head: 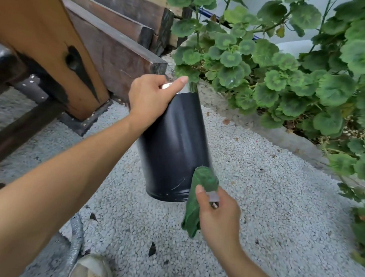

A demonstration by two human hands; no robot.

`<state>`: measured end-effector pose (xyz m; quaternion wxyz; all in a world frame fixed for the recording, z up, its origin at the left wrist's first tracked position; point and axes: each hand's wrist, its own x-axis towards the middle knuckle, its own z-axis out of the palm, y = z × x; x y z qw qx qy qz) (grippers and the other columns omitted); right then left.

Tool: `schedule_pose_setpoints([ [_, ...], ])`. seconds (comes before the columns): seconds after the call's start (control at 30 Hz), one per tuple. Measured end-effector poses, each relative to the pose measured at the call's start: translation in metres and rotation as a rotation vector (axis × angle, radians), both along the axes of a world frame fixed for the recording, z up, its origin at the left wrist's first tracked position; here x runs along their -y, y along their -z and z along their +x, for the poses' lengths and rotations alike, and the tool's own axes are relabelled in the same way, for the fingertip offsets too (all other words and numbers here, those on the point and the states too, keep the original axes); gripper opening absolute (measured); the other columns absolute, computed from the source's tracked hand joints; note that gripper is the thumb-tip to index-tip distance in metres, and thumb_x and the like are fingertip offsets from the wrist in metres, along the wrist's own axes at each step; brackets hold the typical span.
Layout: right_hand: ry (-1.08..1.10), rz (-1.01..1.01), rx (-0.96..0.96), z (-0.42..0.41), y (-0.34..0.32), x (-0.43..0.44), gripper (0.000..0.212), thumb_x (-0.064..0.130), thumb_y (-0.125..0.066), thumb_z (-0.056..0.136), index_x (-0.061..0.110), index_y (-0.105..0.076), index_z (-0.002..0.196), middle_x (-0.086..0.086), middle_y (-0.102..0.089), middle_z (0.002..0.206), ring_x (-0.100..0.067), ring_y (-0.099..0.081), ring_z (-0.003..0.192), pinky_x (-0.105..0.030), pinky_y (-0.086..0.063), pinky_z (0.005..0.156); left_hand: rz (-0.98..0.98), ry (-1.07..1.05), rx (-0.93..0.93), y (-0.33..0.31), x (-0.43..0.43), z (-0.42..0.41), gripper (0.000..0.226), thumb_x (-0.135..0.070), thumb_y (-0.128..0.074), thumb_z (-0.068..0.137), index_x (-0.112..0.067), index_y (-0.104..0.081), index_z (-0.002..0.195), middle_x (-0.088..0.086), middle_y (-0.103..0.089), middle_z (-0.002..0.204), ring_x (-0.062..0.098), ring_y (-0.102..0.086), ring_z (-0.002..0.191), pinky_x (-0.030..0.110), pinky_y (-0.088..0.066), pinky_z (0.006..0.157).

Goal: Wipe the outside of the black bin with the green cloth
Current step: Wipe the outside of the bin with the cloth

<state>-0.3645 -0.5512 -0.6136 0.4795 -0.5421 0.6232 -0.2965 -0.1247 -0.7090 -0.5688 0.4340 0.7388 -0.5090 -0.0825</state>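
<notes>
The black bin (174, 146) is a tall cylinder with a silver rim, tilted with its top leaning away from me and its base near the gravel. My left hand (151, 97) grips the rim at the top, thumb stretched along the silver band. My right hand (218, 215) holds the crumpled green cloth (202, 185) against the bin's lower right side, close to the base. A small grey tag sticks out of the cloth by my thumb.
Pale gravel ground (258, 204) lies under and around the bin. A wooden bench (47, 55) with dark planks stands at the left. Leafy green plants (285, 69) fill the right and back behind a concrete kerb. My shoe (92, 268) shows at the bottom.
</notes>
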Motion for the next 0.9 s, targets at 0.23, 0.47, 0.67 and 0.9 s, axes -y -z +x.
schedule_pose_setpoints([
  [0.23, -0.201, 0.04, -0.179, 0.083, 0.03, -0.024, 0.017, 0.021, -0.064, 0.099, 0.01, -0.071, 0.087, -0.004, -0.073, 0.085, -0.02, -0.069, 0.08, -0.044, -0.058, 0.074, 0.129, -0.072, 0.075, -0.005, 0.002, -0.011, 0.076, -0.074, -0.059, 0.086, -0.015, -0.02, 0.056, 0.001, -0.02, 0.05, 0.016, -0.027, 0.047, 0.036, -0.017, 0.049],
  [0.47, -0.112, 0.488, 0.359, 0.047, 0.011, -0.017, 0.019, 0.027, -0.071, 0.093, 0.009, -0.078, 0.093, -0.007, -0.082, 0.086, -0.021, -0.079, 0.084, -0.037, -0.059, 0.081, 0.156, -0.051, 0.052, -0.006, 0.005, -0.004, 0.075, -0.075, -0.058, 0.086, -0.018, -0.02, 0.057, -0.002, -0.019, 0.053, 0.018, -0.025, 0.05, 0.035, -0.018, 0.054],
  [0.67, 0.259, 0.5, 0.834, -0.05, -0.017, 0.062, 0.007, 0.013, -0.079, 0.074, 0.011, -0.083, 0.079, -0.012, -0.077, 0.078, -0.029, -0.075, 0.066, -0.041, -0.063, 0.06, 0.107, 0.026, 0.056, -0.003, 0.012, 0.01, 0.075, -0.074, -0.059, 0.088, -0.018, -0.02, 0.056, 0.0, -0.018, 0.053, 0.018, -0.022, 0.05, 0.036, -0.017, 0.055],
  [0.9, 0.262, 0.404, 0.76, -0.126, -0.04, 0.154, 0.022, 0.022, -0.071, 0.078, 0.01, -0.084, 0.091, -0.012, -0.079, 0.085, -0.028, -0.075, 0.069, -0.037, -0.062, 0.066, -0.038, 0.197, 0.094, -0.009, -0.001, 0.006, 0.071, -0.062, -0.073, 0.085, -0.021, -0.024, 0.053, 0.0, -0.023, 0.05, 0.011, -0.026, 0.051, 0.031, -0.021, 0.053],
])
